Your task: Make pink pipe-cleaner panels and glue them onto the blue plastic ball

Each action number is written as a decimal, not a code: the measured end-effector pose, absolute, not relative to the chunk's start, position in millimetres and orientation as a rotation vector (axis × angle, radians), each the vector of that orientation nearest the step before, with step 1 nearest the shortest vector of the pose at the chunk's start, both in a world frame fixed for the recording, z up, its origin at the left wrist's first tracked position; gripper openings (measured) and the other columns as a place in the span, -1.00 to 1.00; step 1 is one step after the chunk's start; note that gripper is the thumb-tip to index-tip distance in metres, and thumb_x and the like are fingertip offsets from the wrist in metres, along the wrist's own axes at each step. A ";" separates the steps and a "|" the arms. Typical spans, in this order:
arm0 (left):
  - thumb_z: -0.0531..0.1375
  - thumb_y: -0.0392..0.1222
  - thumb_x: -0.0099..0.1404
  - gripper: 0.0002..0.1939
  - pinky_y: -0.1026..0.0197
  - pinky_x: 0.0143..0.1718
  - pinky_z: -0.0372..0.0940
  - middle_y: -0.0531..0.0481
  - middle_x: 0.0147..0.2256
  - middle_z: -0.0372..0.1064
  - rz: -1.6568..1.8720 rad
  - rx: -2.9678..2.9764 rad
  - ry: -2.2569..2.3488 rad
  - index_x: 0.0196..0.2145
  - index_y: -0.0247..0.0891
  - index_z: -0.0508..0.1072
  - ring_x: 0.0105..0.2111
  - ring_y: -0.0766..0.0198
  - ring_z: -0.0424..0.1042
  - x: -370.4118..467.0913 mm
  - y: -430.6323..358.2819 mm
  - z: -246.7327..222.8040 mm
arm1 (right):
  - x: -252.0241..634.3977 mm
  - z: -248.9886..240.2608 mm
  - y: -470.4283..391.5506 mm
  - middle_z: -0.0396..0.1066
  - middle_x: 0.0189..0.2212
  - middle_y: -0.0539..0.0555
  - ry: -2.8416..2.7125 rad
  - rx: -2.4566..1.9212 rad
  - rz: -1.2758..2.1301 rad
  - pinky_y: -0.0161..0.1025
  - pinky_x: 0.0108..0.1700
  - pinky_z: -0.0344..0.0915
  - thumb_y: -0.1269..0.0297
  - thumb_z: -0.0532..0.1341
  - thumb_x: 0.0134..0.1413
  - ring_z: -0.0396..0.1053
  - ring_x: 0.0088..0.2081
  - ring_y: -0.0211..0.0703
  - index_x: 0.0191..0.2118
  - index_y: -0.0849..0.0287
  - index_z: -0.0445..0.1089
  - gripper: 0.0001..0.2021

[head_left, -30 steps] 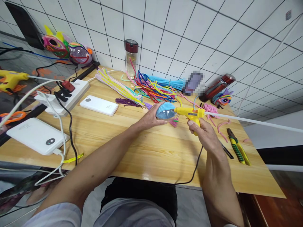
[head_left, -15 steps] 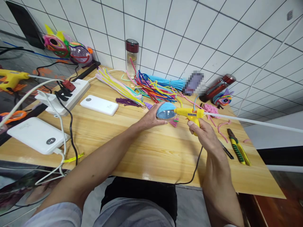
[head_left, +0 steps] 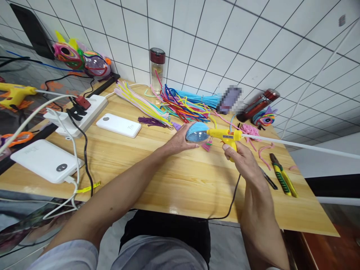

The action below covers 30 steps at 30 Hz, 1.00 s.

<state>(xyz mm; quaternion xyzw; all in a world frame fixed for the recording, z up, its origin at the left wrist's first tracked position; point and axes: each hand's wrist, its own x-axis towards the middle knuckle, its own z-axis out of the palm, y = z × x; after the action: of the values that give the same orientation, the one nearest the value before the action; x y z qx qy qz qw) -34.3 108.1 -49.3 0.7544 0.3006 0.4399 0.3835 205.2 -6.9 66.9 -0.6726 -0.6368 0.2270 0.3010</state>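
My left hand (head_left: 181,139) is closed around a clear ball (head_left: 197,135) whose upper part is wrapped in rows of light blue pipe cleaner. In my right hand (head_left: 242,156) is a yellow hot glue gun (head_left: 225,134), gripped by its handle. The gun's nozzle points left and meets, or nearly meets, the ball's right side. A long white glue stick (head_left: 298,144) runs out of the gun's back end. Just behind the ball lies a loose heap of colourful pipe cleaners (head_left: 184,105). A small pink piece (head_left: 207,146) shows below the nozzle.
Pliers (head_left: 282,176) and a black pen-like tool (head_left: 269,179) lie at the right. White power banks (head_left: 118,125) and a power strip (head_left: 84,114) are on the left. A glass bottle (head_left: 157,71) and a red flask (head_left: 258,105) stand behind. The gun's black cord (head_left: 234,198) crosses the front edge.
Almost nothing differs. Both hands, the ball and the glue gun keep their places; the view has shifted very slightly.
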 end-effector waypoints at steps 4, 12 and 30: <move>0.51 0.08 0.14 0.06 -0.26 0.50 0.12 -0.33 0.41 0.25 1.137 1.933 0.764 0.47 -0.22 0.20 0.45 -0.24 0.22 -34.3 108.3 -49.6 | 204.7 67.6 -7.3 0.33 -0.54 0.01 -1.691 -1.777 0.612 -0.14 -0.34 0.14 -0.37 0.23 0.14 0.21 -0.44 -0.13 -0.53 0.05 0.25 -0.43; 0.50 0.11 0.15 0.08 -0.25 0.50 0.12 -0.37 0.43 0.22 1.111 1.928 0.767 0.48 -0.28 0.17 0.45 -0.23 0.22 -35.6 107.7 -49.3 | 209.0 62.2 -6.3 0.32 -0.52 0.00 -1.687 -1.751 0.625 -0.13 -0.31 0.15 -0.29 0.25 0.17 0.22 -0.43 -0.13 -0.51 0.06 0.27 -0.47; 0.50 0.13 0.13 0.10 -0.25 0.48 0.16 -0.37 0.42 0.25 1.128 1.916 0.773 0.48 -0.27 0.18 0.43 -0.24 0.26 -33.2 109.4 -51.2 | 209.6 67.5 -10.7 0.55 -0.10 0.27 -1.519 -1.386 0.794 -0.01 -0.21 0.35 -0.24 0.31 0.15 0.43 -0.22 0.07 -0.36 0.07 0.45 -0.57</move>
<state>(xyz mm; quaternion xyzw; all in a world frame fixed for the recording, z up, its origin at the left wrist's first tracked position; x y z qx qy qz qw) -33.2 109.4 -51.2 0.7518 0.3031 0.4425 0.3836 209.6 -10.7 67.5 -0.5609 -0.6147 0.3214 0.4518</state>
